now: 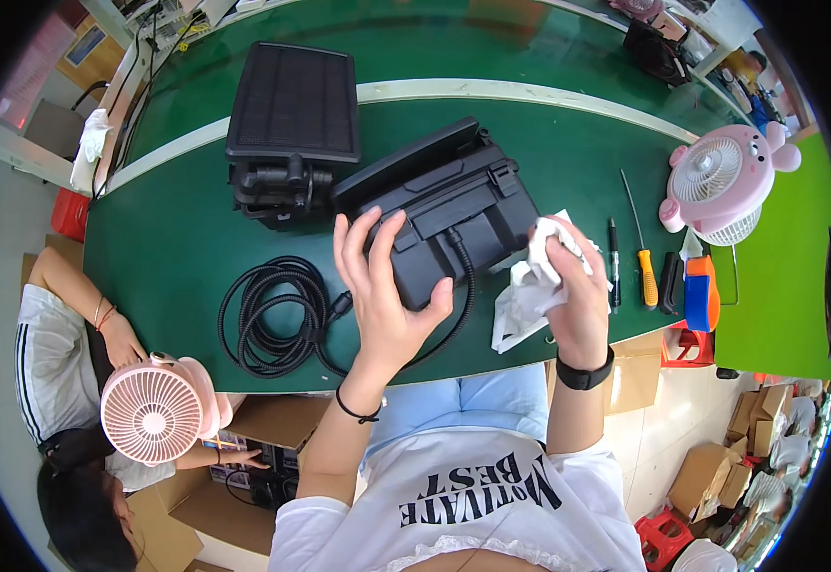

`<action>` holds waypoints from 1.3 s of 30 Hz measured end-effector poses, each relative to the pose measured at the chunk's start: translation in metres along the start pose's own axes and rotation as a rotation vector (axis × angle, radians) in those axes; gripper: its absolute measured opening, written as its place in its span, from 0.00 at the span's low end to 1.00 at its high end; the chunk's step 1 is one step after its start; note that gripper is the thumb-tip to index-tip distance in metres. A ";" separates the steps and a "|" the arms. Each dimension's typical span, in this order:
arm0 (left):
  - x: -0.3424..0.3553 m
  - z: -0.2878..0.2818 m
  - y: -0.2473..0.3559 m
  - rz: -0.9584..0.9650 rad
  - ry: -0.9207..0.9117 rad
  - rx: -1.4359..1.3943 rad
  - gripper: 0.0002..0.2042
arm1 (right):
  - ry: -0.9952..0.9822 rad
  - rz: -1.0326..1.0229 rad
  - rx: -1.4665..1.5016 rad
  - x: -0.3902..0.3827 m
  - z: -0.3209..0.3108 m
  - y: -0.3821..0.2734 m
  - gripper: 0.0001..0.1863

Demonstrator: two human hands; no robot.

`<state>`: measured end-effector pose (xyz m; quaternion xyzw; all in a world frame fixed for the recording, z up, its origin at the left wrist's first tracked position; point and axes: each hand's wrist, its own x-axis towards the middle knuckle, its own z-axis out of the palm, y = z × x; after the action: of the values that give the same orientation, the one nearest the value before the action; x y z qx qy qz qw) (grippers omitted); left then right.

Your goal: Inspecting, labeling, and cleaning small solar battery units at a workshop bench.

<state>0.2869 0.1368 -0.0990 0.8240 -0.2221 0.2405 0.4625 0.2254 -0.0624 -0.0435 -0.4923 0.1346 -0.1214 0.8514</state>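
Note:
A black plastic case [463, 224] with a flat black panel along its far side sits tilted in front of me on the green table. My left hand [384, 286] grips its near left side, fingers spread over it and thumb along the near face. White wiping cloth [541, 272] is bunched in my right hand [577, 296], beside the case's right end. From the case a black corrugated cable [470, 276] bends down and round to a coil [277, 315] at the left. Behind stands another black case with a ribbed panel [293, 105].
At the right lie a pen [614, 262], an orange-handled screwdriver [647, 276], a black tool [669, 283] and an orange-blue tape roll [699, 294], near a pink fan [720, 176]. Left, a co-worker [82, 381] reaches into a cardboard box [215, 505] beside another pink fan [153, 415].

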 end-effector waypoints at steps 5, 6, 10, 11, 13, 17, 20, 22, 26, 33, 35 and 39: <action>-0.005 0.002 0.000 -0.045 -0.007 -0.142 0.49 | -0.022 -0.823 -1.141 0.008 0.012 0.002 0.26; -0.005 0.002 -0.001 -0.046 -0.009 -0.139 0.49 | -0.040 -0.883 -1.229 0.008 0.012 0.003 0.28; -0.004 0.001 -0.006 -0.053 -0.033 -0.131 0.53 | -0.158 -0.948 -1.333 0.009 0.018 0.005 0.28; -0.005 0.001 -0.006 -0.044 -0.037 -0.097 0.52 | -0.160 -0.945 -1.330 0.009 0.019 0.006 0.28; -0.006 -0.001 -0.004 -0.028 -0.018 -0.069 0.52 | -0.205 -0.929 -1.418 0.010 0.022 0.007 0.28; -0.008 -0.003 -0.003 0.033 0.076 -0.057 0.52 | -0.220 -0.933 -1.432 0.012 0.030 0.007 0.27; -0.009 -0.003 -0.006 0.046 0.101 -0.055 0.52 | -0.207 -0.927 -1.426 0.012 0.037 0.003 0.24; -0.009 -0.003 -0.007 0.053 0.108 -0.062 0.52 | -0.202 -0.930 -1.441 0.013 0.039 0.001 0.23; -0.009 -0.004 -0.006 0.042 0.100 -0.057 0.52 | -0.206 -0.926 -1.452 0.012 0.040 -0.001 0.22; -0.009 -0.004 -0.006 0.035 0.083 -0.059 0.53 | -0.266 -0.912 -1.464 0.012 0.045 0.000 0.19; -0.009 -0.005 -0.006 0.036 0.080 -0.058 0.53 | -0.280 -0.912 -1.470 0.012 0.046 0.000 0.19; -0.008 -0.005 -0.005 0.048 0.076 -0.048 0.52 | -0.315 -0.975 -1.553 0.011 0.052 -0.003 0.17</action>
<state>0.2819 0.1450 -0.1045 0.7974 -0.2295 0.2773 0.4844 0.2532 -0.0258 -0.0170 -0.9369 -0.1609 -0.2735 0.1467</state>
